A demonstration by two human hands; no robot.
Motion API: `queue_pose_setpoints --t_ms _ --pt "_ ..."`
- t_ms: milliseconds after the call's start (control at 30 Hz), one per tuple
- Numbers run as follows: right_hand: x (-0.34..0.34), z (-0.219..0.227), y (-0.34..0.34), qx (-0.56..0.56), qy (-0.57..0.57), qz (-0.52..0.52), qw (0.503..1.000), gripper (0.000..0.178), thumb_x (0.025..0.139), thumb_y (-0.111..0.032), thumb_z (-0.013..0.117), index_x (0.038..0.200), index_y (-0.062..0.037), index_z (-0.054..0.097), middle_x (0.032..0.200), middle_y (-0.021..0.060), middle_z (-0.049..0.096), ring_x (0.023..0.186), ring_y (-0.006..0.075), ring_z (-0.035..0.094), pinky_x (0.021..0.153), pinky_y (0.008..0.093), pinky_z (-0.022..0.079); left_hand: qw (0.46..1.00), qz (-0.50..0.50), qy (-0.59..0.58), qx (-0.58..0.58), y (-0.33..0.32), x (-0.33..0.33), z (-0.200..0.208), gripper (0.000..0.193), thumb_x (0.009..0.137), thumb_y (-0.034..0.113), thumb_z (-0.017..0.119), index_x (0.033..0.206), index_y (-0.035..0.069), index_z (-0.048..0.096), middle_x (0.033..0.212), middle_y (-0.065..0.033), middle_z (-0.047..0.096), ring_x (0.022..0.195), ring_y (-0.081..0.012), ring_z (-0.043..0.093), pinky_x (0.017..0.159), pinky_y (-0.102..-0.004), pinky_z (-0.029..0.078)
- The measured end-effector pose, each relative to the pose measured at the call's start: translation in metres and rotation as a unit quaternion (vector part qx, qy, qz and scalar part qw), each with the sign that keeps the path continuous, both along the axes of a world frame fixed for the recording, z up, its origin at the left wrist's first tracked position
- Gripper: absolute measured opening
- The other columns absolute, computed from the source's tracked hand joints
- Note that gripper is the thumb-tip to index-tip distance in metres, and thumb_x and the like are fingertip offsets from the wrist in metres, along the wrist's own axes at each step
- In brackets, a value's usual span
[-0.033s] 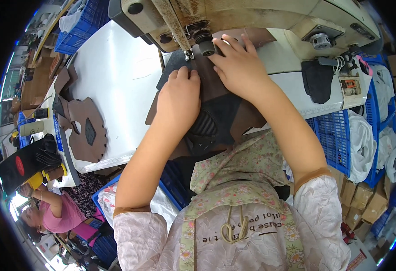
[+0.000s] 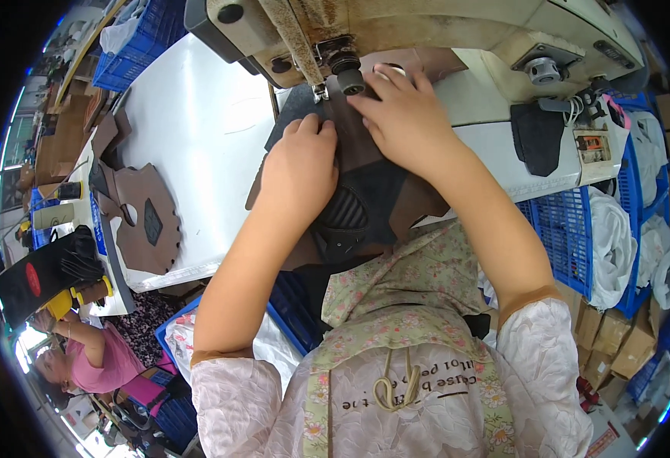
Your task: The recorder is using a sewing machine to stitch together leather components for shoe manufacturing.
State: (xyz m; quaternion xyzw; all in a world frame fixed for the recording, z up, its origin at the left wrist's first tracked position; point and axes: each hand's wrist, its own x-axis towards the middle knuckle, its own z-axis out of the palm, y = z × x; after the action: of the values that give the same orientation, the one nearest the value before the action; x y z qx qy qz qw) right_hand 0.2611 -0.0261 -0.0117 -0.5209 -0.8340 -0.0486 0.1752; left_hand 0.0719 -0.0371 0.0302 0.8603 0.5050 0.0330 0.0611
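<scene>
A dark brown leather-like shoe upper piece (image 2: 354,141) with black parts and a ribbed black panel (image 2: 346,210) lies beneath the sewing machine's (image 2: 426,30) head. Its upper strip passes next to the presser foot (image 2: 320,93). On the left part of this piece my left hand (image 2: 300,168) presses with bent fingers held close together; its thumb is hidden. My right hand (image 2: 407,122) rests on the right side, close to the round black roller-like knob (image 2: 350,82), fingers spread and the index finger bent. The needle tip cannot be made out.
More brown cut pieces (image 2: 148,221) lie on the white tabletop (image 2: 205,114) at left. A black piece (image 2: 537,137) lies at right. Blue crates (image 2: 568,229) with white bags stand beyond the right edge. At far left a person in pink (image 2: 109,355) sits at another station.
My right hand's fingers have drawn back and bent a little, toward me. The left hand has shifted very slightly left. The shoe piece looks almost unmoved.
</scene>
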Motion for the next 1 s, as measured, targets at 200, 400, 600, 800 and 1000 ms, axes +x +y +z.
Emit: queue_pose_setpoints --t_ms 200,400,600,800,1000 --pt "0.002 0.015 -0.043 -0.099 0.090 0.080 0.988 0.045 0.084 -0.031 0.067 0.125 -0.0116 0.061 0.134 0.0118 0.054 0.131 0.0294 0.044 0.109 0.0493 0.031 0.989 -0.077 -0.116 -0.045 0.011 -0.028 0.006 0.038 0.080 0.003 0.060 0.118 0.002 0.065 0.124 -0.0168 0.060 0.115 -0.0346 0.056 0.097 -0.0423 0.047" --pt "0.006 0.001 -0.045 -0.073 0.104 0.080 0.989 0.049 0.086 -0.035 0.065 0.129 -0.0110 0.059 0.139 0.0116 0.051 0.133 0.0299 0.042 0.111 0.0488 0.030 0.999 -0.049 -0.024 -0.008 0.004 -0.013 0.001 0.039 0.082 0.003 0.060 0.120 0.005 0.064 0.126 -0.0145 0.056 0.115 -0.0328 0.055 0.094 -0.0412 0.048" --pt "0.005 -0.006 -0.040 -0.039 0.118 0.077 0.989 0.048 0.087 -0.036 0.064 0.127 -0.0106 0.060 0.139 0.0123 0.052 0.133 0.0297 0.043 0.111 0.0476 0.031 0.996 -0.047 -0.074 -0.018 0.010 -0.015 0.003 0.040 0.079 0.002 0.062 0.118 0.009 0.065 0.119 -0.0115 0.061 0.111 -0.0314 0.058 0.091 -0.0410 0.050" --pt "-0.002 -0.008 -0.038 -0.023 0.128 0.064 0.989 0.044 0.087 -0.036 0.063 0.122 -0.0103 0.061 0.136 0.0125 0.054 0.132 0.0296 0.044 0.110 0.0469 0.031 0.991 -0.090 -0.087 0.044 0.015 -0.024 -0.003 0.036 0.075 0.000 0.063 0.109 0.009 0.070 0.113 -0.0110 0.063 0.108 -0.0305 0.060 0.090 -0.0406 0.050" --pt "-0.007 -0.008 -0.038 -0.015 0.130 0.053 0.990 0.042 0.087 -0.036 0.063 0.120 -0.0100 0.063 0.135 0.0125 0.055 0.131 0.0301 0.045 0.110 0.0472 0.032 0.995 -0.090 -0.023 0.029 0.018 -0.018 0.008 0.037 0.072 0.000 0.061 0.107 0.007 0.071 0.106 -0.0098 0.063 0.103 -0.0286 0.060 0.088 -0.0413 0.049"
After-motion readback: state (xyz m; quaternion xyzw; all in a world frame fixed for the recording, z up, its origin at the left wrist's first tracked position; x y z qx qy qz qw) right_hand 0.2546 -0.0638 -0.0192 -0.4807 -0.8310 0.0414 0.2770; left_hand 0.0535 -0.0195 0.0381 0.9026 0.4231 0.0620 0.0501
